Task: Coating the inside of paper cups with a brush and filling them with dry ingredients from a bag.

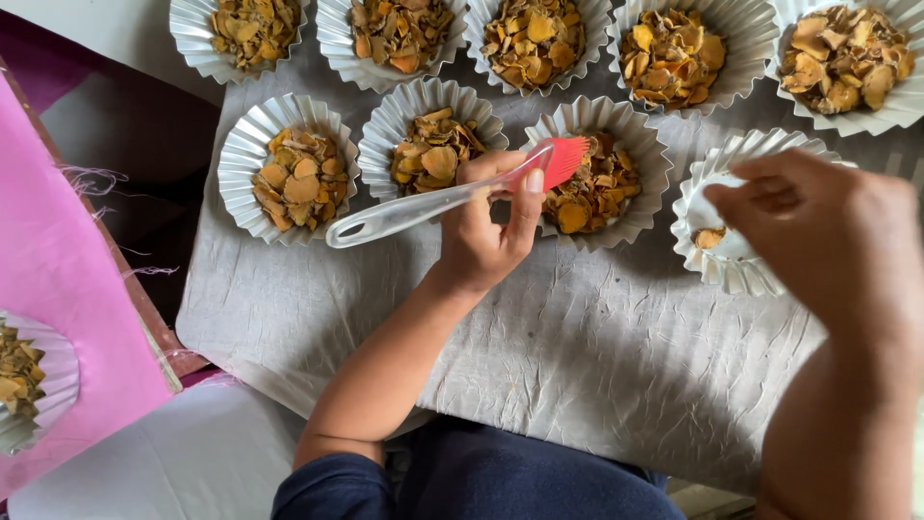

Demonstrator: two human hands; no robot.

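Hands work over a grey cloth (577,366) of paper cups. Our left hand (486,226) pinches a red-bristled brush (452,197), handle pointing left. Our right hand (828,231), nearer, closes its fingers over the nearly empty cup (717,274) at the cloth's right edge.

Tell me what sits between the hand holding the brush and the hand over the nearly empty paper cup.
In the head view, one filled paper cup of dried yellow slices lies between the left hand, holding the brush, and the right hand over the nearly empty cup.
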